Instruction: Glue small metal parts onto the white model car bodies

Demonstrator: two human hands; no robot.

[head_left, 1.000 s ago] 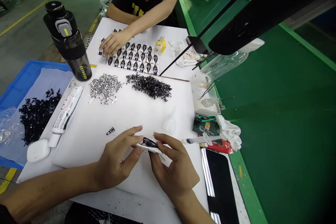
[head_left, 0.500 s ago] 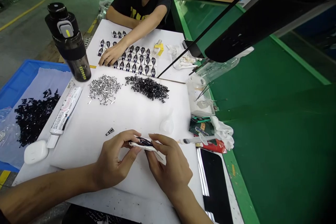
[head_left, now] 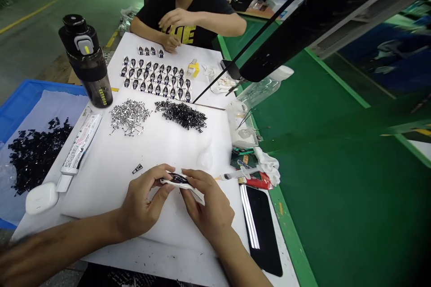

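My left hand [head_left: 141, 204] and my right hand [head_left: 207, 206] meet over the white board [head_left: 158, 152], both pinching one small white piece with a black insert [head_left: 175, 180]. A single small black part [head_left: 137, 169] lies just left of my left hand. Farther up the board sit a pile of silver metal parts [head_left: 129, 116] and a pile of black parts [head_left: 182, 115].
A syringe [head_left: 235, 174], a red packet and a dark phone [head_left: 262, 226] lie to my right. A glue tube [head_left: 79, 145], a white earbud case [head_left: 42, 197], a dark bottle [head_left: 87, 60] and a blue tray [head_left: 20, 103] stand left. A person opposite sits behind rows of finished pieces [head_left: 155, 80].
The view has tilted up and shifted. The person opposite has lifted their hand off the rows of pieces toward their chest. My hands keep hold of the same piece.
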